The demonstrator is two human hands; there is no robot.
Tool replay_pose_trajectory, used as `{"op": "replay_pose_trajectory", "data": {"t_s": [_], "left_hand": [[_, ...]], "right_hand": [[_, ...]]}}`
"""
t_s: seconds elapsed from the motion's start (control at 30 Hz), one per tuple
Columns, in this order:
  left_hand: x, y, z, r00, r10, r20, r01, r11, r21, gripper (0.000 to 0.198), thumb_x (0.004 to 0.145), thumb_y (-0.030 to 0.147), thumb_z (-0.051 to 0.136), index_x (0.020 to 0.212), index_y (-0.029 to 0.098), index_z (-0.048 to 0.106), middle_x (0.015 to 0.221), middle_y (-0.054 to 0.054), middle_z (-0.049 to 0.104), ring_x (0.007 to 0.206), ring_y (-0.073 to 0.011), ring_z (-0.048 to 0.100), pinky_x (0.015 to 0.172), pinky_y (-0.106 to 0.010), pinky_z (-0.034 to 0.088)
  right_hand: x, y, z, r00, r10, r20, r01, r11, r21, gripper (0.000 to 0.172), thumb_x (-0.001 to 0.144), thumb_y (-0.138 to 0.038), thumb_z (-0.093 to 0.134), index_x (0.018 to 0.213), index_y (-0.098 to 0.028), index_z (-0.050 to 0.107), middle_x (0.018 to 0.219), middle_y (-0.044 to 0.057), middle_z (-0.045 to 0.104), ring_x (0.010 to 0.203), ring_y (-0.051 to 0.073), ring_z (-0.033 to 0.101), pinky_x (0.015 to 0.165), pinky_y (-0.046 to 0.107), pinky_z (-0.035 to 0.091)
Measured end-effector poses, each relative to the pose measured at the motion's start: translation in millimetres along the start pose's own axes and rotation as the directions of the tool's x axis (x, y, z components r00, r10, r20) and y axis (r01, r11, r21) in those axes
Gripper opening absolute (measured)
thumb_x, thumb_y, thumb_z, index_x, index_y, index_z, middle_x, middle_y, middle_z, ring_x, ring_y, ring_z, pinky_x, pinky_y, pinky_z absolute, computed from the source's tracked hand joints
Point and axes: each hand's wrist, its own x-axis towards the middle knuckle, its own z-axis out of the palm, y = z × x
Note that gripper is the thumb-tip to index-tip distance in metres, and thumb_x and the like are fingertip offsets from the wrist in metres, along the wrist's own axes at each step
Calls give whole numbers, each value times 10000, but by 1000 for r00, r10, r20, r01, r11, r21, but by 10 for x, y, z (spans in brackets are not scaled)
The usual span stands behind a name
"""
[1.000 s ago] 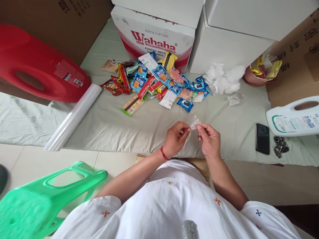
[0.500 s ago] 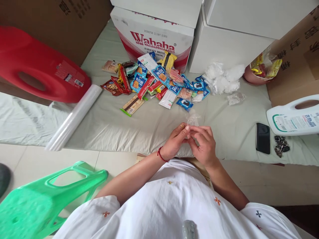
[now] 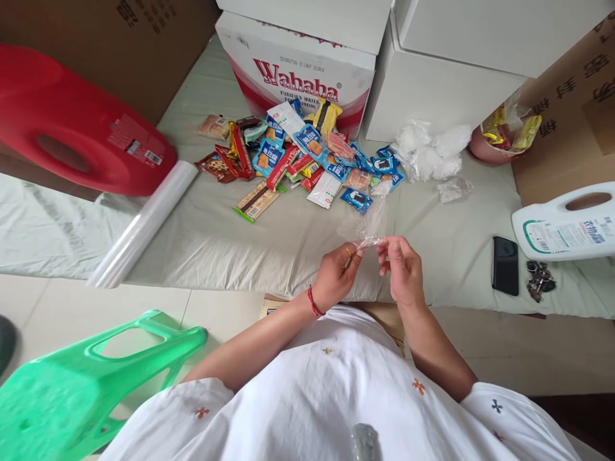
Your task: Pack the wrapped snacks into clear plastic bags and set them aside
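Observation:
A thin clear plastic bag [image 3: 371, 221] spreads out beyond my fingertips, over the pale green cloth. My left hand [image 3: 339, 272] pinches its near edge between thumb and fingers; a red string bracelet is round that wrist. At the bag's right corner, my right hand [image 3: 401, 266] has its thumb and fingertips closed on the plastic. Just beyond the bag lies a heap of wrapped snacks [image 3: 312, 144] in blue, red, yellow and white packets. To the right of the heap sit several crumpled clear bags [image 3: 432, 150].
A white Wahaba carton [image 3: 298, 70] stands behind the snacks. On the left are a red jug [image 3: 120, 153], a plastic roll [image 3: 144, 224] and a green stool [image 3: 72, 384]. A pink basket [image 3: 494, 144], phone [image 3: 505, 266], keys [image 3: 541, 280] and white bottle [image 3: 571, 224] are right.
My hands have moved apart, the right one shifting slightly right. More of the clear bag now shows, spread between and beyond the fingers.

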Motion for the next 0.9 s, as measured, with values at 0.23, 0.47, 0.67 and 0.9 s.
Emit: {"op": "replay_pose_trajectory", "data": {"t_s": [0.23, 0.47, 0.67, 0.9], "left_hand": [[25, -51, 68, 977, -214, 9, 201, 899, -388, 487, 930, 648, 546, 913, 186, 700, 912, -81, 721, 939, -240, 678, 854, -358, 546], [165, -176, 51, 893, -305, -332, 202, 929, -310, 483, 957, 632, 533, 712, 216, 537, 704, -4, 562, 679, -148, 511, 632, -285, 438], [282, -250, -206, 824, -381, -421, 221, 898, -381, 445, 994, 534, 499, 668, 234, 454, 582, 36, 420, 503, -111, 385, 479, -262, 341], [285, -245, -483, 844, -400, -356, 249, 882, -401, 483, 972, 615, 527, 673, 236, 522, 474, 60, 324, 407, -110, 287, 406, -283, 236]], "right_hand": [[86, 9, 156, 992, -72, 99, 83, 991, -109, 296, 923, -529, 688, 862, -242, 652, 849, 17, 669, 763, 164, 590, 682, 285, 487], [23, -7, 150, 991, 16, 134, -21, 999, 32, 312, 855, -539, 752, 825, -242, 661, 758, -7, 614, 649, 139, 505, 627, 287, 451], [74, -5, -193, 967, 184, 174, -229, 931, 286, 324, 771, -502, 820, 780, -239, 631, 686, -19, 517, 598, 118, 433, 537, 258, 368], [95, 97, -660, 916, 263, 302, -334, 918, 215, 311, 739, -471, 854, 738, -215, 677, 661, -9, 524, 581, 112, 419, 515, 251, 333]]}}
